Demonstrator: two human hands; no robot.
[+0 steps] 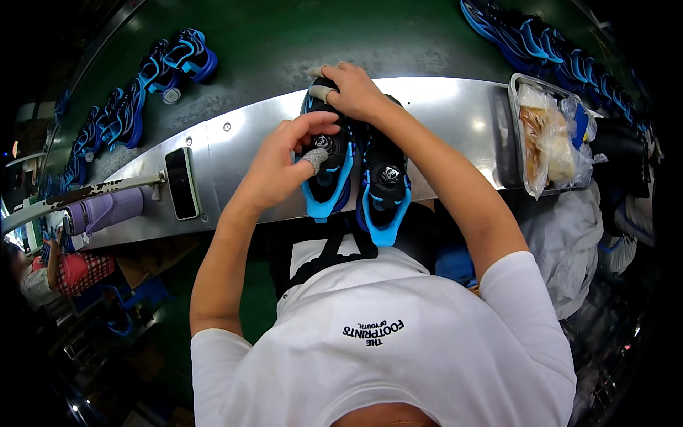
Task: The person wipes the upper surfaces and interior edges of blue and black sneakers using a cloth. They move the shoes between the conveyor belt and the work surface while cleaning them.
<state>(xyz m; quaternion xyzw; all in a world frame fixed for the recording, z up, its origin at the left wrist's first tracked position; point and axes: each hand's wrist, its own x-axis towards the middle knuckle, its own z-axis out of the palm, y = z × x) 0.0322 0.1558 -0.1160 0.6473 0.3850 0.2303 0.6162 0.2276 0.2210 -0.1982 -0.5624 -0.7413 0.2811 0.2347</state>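
A pair of black and blue sneakers lies side by side at the metal counter's near edge, heels toward me. The left sneaker point(333, 181) and the right sneaker point(388, 183) each have a round dial on the tongue. My left hand point(284, 160) is at the left sneaker, thumb and bent fingers around its dial; the thumb wears a grey finger cover. Over that same sneaker's toe, my right hand point(352, 92) curls its fingers, two with pale finger covers. The sneaker's front is partly hidden under both hands.
On the counter point(249, 135) a phone point(182, 183) lies left, near a purple bottle point(114, 211). A metal tray point(530, 181) with plastic-wrapped items stands right. Beyond, a green surface point(341, 35) carries rows of sneakers point(126, 114) on both sides. Another person point(53, 274) sits far left.
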